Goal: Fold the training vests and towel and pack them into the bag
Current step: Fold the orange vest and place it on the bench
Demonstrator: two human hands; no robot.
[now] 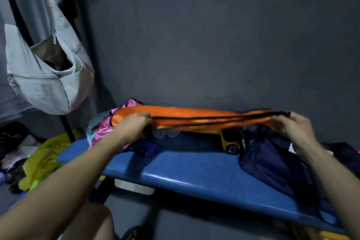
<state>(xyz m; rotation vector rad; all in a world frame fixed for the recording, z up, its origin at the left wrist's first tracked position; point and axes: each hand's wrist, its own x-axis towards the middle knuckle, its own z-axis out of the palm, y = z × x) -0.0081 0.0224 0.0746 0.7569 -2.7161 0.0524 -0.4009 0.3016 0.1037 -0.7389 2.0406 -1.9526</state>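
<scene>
My left grip [134, 124] and right grip [290, 124] pinch the blurry orange vest [194, 117] above the blue desk [185, 163]. The wall [214, 35] is dark grey.

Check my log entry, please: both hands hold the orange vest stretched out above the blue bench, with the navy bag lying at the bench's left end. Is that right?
One detail is off. The head view shows the navy bag at the right end of the blue bench, not the left. The left hand and right hand do hold the orange vest stretched above it.
</scene>
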